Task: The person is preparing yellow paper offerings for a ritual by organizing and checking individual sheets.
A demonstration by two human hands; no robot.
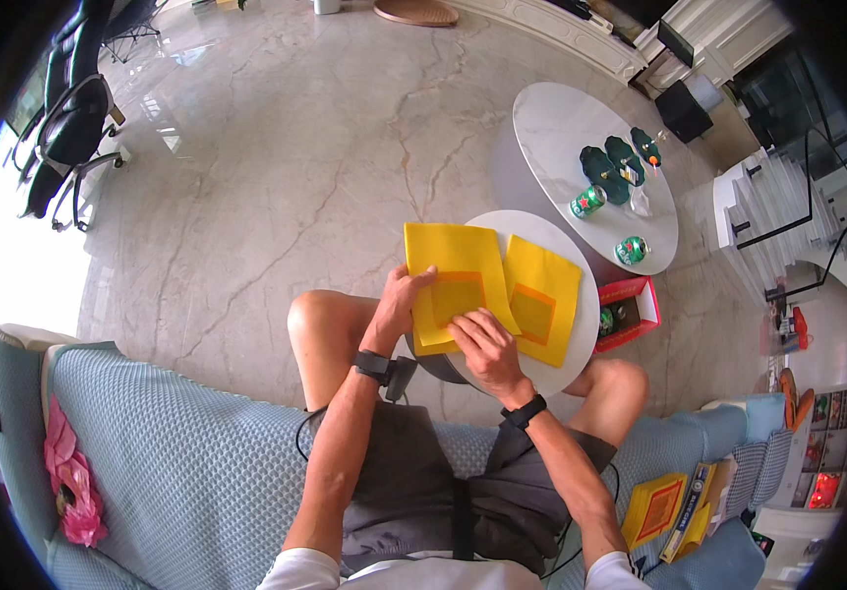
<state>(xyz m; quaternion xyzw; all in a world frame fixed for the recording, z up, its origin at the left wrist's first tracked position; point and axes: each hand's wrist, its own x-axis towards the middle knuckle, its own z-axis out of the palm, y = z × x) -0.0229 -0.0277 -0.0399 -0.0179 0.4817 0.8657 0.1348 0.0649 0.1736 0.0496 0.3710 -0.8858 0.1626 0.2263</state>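
Note:
A stack of yellow joss paper (456,247), printed with an orange-framed dull gold square, lies on a small round white table (567,254) between my knees. My left hand (397,301) grips the stack's left edge, thumb on top. Over its lower part rests my right hand (484,343), fingertips bent together on the top sheet near the square; whether they pinch the paper is not clear. The top sheet sits askew, and the yellow edge of another shows beneath it. To the right, a second yellow joss paper piece (545,269) lies flat, partly covered by the first.
A larger oval table (552,122) bears green cans (588,200) and dark green dishes (604,175). Beside the small table stands a red box (630,335). More yellow paper (654,509) lies on the blue sofa (195,435) at right; pink plastic (73,479) lies at left.

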